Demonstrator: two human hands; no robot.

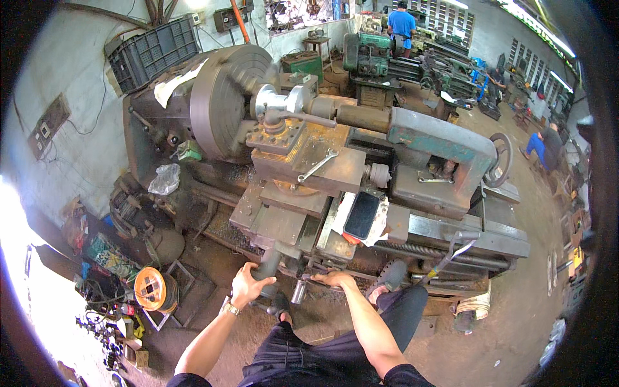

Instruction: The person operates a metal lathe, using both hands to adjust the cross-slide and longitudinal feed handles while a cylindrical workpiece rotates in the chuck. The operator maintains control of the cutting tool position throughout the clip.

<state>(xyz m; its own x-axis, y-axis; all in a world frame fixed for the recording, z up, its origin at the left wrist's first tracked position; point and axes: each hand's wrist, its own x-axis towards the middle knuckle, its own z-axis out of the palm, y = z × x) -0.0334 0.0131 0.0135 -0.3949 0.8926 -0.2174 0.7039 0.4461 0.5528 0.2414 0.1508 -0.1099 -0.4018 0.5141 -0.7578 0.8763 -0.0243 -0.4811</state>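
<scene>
A large metal lathe fills the middle of the view. My left hand (247,286), with a metal-band watch at the wrist, is at the dark handwheel (269,266) on the carriage front, fingers curled at its rim and thumb apart. My right hand (334,278) reaches under the carriage, its fingertips closed at a small part they mostly hide. Between my hands a shiny cylindrical handle (298,291) sticks out. Above, a bright metal workpiece (278,99) sits between the blurred round chuck (222,97) and the tailstock (438,138), beside the tool post (276,132).
A combination wrench (318,166) lies on the slide; a phone (362,215) rests on a white cloth. Another wrench (436,180) is on the tailstock base. An orange spool (150,289) stands at lower left. A person in blue (402,24) stands far off; another (545,145) sits at right.
</scene>
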